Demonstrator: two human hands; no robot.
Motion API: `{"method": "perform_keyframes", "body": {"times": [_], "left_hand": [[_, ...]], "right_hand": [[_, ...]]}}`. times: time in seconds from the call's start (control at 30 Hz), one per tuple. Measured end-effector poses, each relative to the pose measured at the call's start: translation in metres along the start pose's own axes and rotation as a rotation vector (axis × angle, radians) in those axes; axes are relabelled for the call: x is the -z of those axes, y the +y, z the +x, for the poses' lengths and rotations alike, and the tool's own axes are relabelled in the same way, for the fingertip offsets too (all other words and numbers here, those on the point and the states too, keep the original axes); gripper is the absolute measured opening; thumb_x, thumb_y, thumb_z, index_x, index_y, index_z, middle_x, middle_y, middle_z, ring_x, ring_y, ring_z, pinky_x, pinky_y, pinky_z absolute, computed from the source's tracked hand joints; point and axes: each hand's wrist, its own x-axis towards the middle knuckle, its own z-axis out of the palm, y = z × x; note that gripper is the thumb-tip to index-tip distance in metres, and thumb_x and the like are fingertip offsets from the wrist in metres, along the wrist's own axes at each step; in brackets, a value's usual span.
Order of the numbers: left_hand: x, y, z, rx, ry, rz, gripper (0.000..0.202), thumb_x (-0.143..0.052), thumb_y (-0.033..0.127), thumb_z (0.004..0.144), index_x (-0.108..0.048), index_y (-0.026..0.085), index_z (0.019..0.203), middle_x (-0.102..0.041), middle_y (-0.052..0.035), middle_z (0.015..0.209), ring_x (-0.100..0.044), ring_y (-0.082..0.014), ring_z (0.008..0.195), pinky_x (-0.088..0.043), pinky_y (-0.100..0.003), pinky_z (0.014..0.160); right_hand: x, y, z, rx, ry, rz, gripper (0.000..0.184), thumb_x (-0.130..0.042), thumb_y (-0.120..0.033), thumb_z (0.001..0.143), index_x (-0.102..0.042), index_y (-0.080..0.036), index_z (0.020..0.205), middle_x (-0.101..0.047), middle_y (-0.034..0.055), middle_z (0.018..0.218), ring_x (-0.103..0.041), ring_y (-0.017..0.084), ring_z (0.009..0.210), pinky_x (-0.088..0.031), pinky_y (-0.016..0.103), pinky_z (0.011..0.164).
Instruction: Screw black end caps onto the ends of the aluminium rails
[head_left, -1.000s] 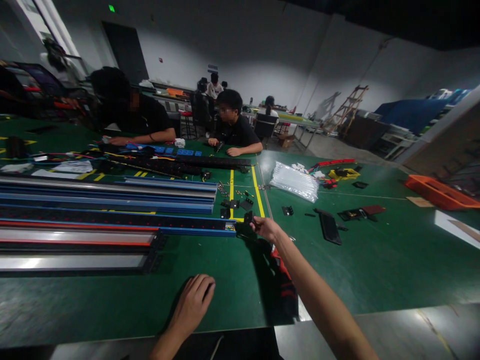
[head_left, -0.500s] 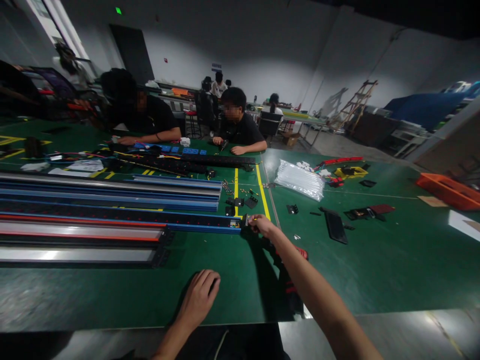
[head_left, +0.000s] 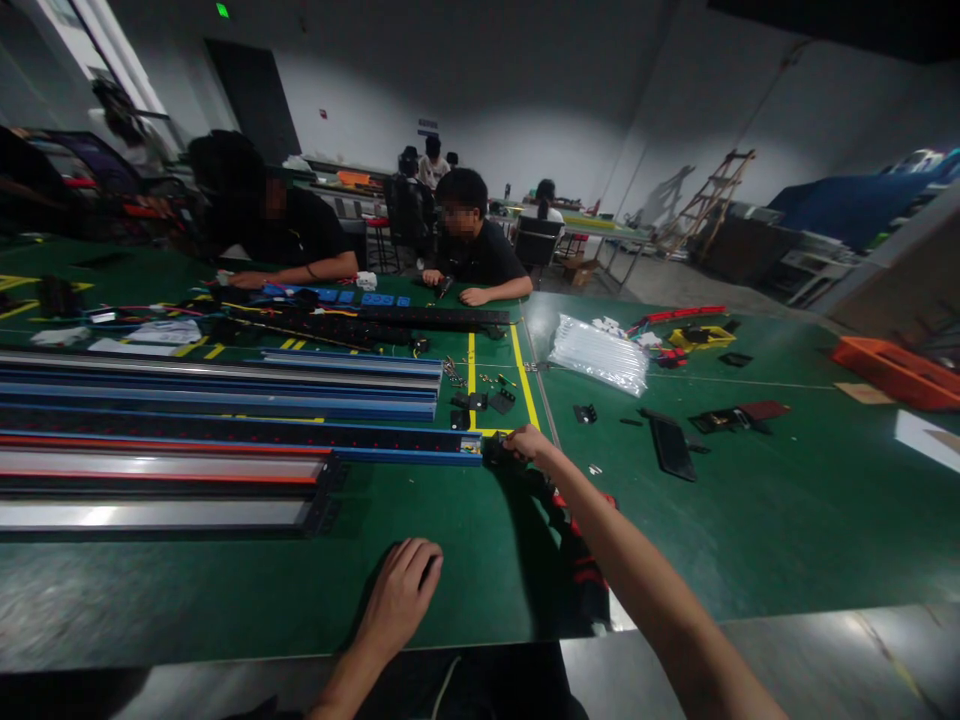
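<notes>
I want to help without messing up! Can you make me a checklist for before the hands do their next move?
1. Right hand has the small black part: ok, pinched in the fingers.
2. Black part is by the end of the blue-edged rail: ok.
3. Black part touches the rail: cannot tell, too small and dark.
4. Left hand is away from the rail's end: ok.
5. Red-and-black tool is fully in sight: not ok, the right forearm hides some.

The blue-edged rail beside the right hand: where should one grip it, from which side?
Probably grip the rail across its blue edges, short of its open right end, from the near side: there it juts past the orange-edged frame, with the right hand beyond it.
</notes>
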Motion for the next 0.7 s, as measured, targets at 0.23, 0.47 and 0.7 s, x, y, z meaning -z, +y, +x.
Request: {"method": "perform_keyframes", "body": {"times": [0.23, 0.47, 0.7], "left_hand": [[0.0, 0.0, 0.001, -0.013, 0.018, 0.004, 0.015, -0.045, 0.025, 0.096, -0.06, 0.023, 0.096, -0.064, -0.0043, 0.093, -0.06, -0.0185, 0.089, -0.048, -0.034, 0.081], [-0.001, -0.002, 0.001, -0.017, -0.001, 0.002, 0.015, -0.044, 0.025, 0.096, -0.059, 0.023, 0.096, -0.063, -0.0041, 0.093, -0.059, -0.0181, 0.088, -0.048, -0.034, 0.081], [-0.001, 0.0, 0.001, -0.016, 0.006, 0.008, 0.015, -0.044, 0.024, 0.096, -0.059, 0.023, 0.095, -0.062, -0.0043, 0.092, -0.059, -0.0184, 0.087, -0.047, -0.034, 0.081]], "right_hand": [[0.017, 0.019, 0.01, 0.0, -0.09, 0.088, 0.037, -0.059, -0.035, 0.092, -0.057, -0.016, 0.123, -0.058, 0.0102, 0.124, -0.061, 0.023, 0.104, -0.053, 0.043, 0.087], [0.009, 0.025, 0.014, 0.162, -0.14, 0.117, 0.012, -0.061, -0.021, 0.085, -0.06, -0.014, 0.095, -0.066, -0.0013, 0.071, -0.065, 0.014, 0.062, -0.048, 0.022, 0.053], [-0.009, 0.023, 0.021, 0.352, -0.121, -0.04, 0.013, -0.064, -0.008, 0.069, -0.067, -0.018, 0.079, -0.071, 0.0004, 0.073, -0.066, 0.017, 0.075, -0.047, 0.023, 0.068]]}}
